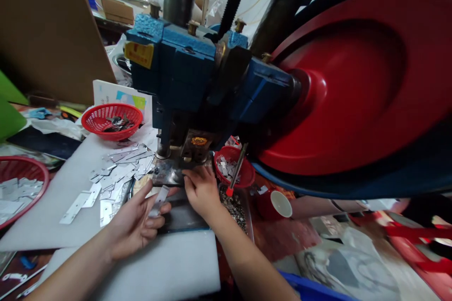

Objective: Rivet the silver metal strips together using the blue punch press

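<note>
My left hand (136, 223) is curled around a thin metal strip (158, 200), thumb and fingers pinching it just in front of the press bed. My right hand (201, 190) lies on the dark steel bed (169, 174) of the blue punch press (190, 70), fingers bent and pressed down near the die; whether anything is under them is hidden. A pile of flat metal strips (113, 176) lies spread on the white sheet to the left of the press.
A big red flywheel (353, 80) fills the right side. Red baskets stand at left (17, 174), back left (112, 120) and beside the press (233, 167), with a red-tipped rod (236, 171). A white cup (280, 203) and a tray of scrap (235, 207) are near my right wrist.
</note>
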Tool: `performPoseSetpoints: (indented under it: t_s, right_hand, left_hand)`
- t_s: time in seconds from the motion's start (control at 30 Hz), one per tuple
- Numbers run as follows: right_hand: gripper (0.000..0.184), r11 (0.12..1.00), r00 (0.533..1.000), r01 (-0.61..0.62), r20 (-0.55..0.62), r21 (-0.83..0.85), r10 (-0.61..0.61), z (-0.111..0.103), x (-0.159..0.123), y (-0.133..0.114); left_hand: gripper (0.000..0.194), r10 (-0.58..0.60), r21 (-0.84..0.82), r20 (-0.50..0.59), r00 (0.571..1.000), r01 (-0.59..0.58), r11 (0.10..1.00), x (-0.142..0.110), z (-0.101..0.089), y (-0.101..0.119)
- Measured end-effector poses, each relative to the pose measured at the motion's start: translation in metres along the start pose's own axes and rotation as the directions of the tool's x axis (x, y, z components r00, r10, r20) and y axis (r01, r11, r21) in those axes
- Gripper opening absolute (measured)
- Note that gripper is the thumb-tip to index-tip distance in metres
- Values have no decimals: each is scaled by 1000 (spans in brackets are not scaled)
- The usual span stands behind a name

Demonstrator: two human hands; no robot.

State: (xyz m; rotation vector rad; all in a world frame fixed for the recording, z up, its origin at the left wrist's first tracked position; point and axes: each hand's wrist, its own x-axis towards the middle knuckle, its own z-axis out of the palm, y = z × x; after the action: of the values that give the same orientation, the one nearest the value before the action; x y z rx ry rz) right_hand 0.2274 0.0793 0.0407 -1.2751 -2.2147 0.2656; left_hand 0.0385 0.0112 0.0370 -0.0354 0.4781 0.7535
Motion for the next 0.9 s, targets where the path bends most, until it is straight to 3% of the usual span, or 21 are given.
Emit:
performPoseSetpoints:
  t_s: [0.1,0.2,0.3,0.37,0.4,0.47,0.53,0.73,0.9]
  right_hand:
    - [28,979,986,98,118,176,-120,-8,-4,-13]
    - [26,941,925,198,267,274,-272,-14,-1,-22]
    - [12,942,922,133,309,308,-232,-15,1,-23]
    - [10,944,941,52,300,326,-156,-13,-1,-21]
    - [10,943,950,17,289,332,-119,-12,-3,-19]
    - [10,942,969,-48,243,331,-36,-8,-7,-16]
    - [12,947,986,-93,163,307,44,-4,-8,-12]
    - [13,983,990,-92,-96,160,108,13,7,6]
    - [10,975,960,-208,-175,80,220,30,24,24]
  left_hand:
    - [43,-41,43,10,999,41,998,2,2,0]
    - [46,-75,131,2,997,74,989,2,5,-2]
    - [49,3,375,-90,996,31,927,5,3,-6]
    - [45,246,666,-151,957,-85,741,7,-1,-8]
    - [42,406,810,-134,904,-136,571,9,-3,-7]
    - [33,663,973,-4,749,-150,175,13,-5,-4]
    - [29,761,993,118,638,-70,-95,19,-3,3]
    - [27,763,904,358,539,6,-428,56,16,32]
    - [27,761,875,403,509,29,-483,90,11,56]
